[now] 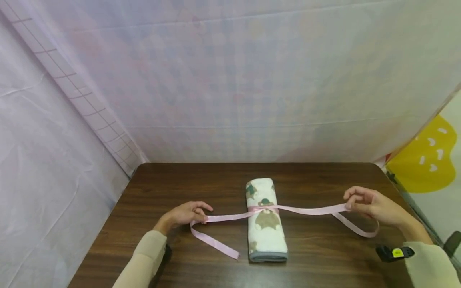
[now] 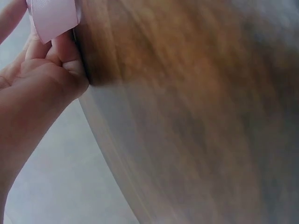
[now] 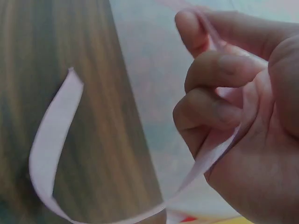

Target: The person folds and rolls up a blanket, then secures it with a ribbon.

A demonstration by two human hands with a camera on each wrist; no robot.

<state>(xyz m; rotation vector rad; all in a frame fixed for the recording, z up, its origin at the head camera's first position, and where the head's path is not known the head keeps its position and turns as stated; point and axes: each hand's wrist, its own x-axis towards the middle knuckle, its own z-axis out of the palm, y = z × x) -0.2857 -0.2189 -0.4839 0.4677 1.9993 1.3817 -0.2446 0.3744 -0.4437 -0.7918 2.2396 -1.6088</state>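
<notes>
A rolled or folded white towel (image 1: pixel 268 238) with brown and green animal prints and a grey edge lies on the table. Round its middle runs a pink ribbon (image 1: pixel 306 210), crossed on top, its two ends drawn out sideways. My left hand (image 1: pixel 185 213) pinches the left end; the tail beyond it droops to the wood. On the other side my right hand (image 1: pixel 378 206) pinches the right end, and the rest of that ribbon (image 3: pixel 49 144) passes the palm and hangs in a loop. The left wrist view shows only part of the ribbon (image 2: pixel 55 18) at the left fingers.
The dark wood-grain table (image 1: pixel 187 180) has its far edge against a pale checked curtain (image 1: pixel 252 80). White sheeting (image 1: pixel 47 160) hangs at the left. A yellow printed shape (image 1: pixel 425 160) shows on the right side. A black wrist strap (image 1: pixel 387 254) is on the right arm.
</notes>
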